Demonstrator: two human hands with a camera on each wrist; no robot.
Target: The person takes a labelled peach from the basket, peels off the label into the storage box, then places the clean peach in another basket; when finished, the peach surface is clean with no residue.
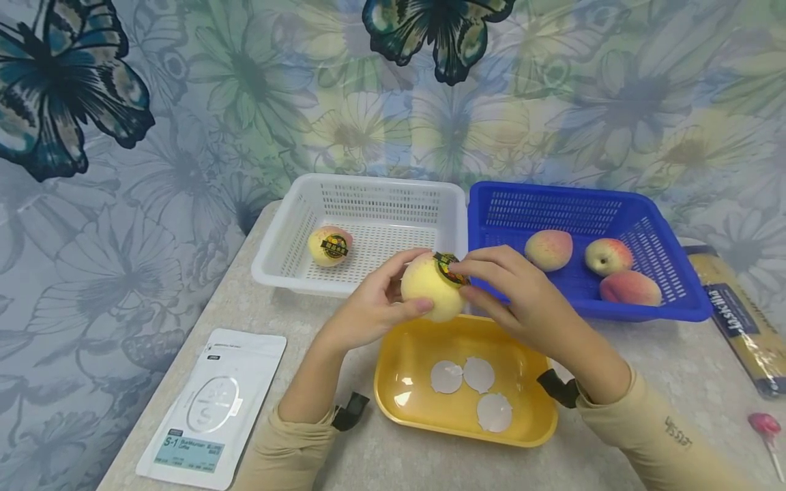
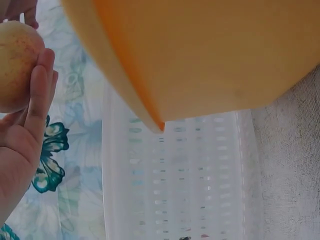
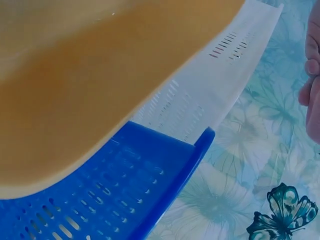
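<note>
Both arms reach forward and the two hands meet in the middle. The left hand [image 1: 374,303] is curled, with its thumb low in front and its fingers up behind. The right hand [image 1: 522,300] comes in from the other side, fingers bent, its fingertips [image 1: 469,267] pinching together. Both sleeves are tan, with a dark strap at each wrist.

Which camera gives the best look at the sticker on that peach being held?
The head view: the sticker sits on the held peach. The left wrist view shows only the peach's bare side; the right wrist view shows neither.
</note>
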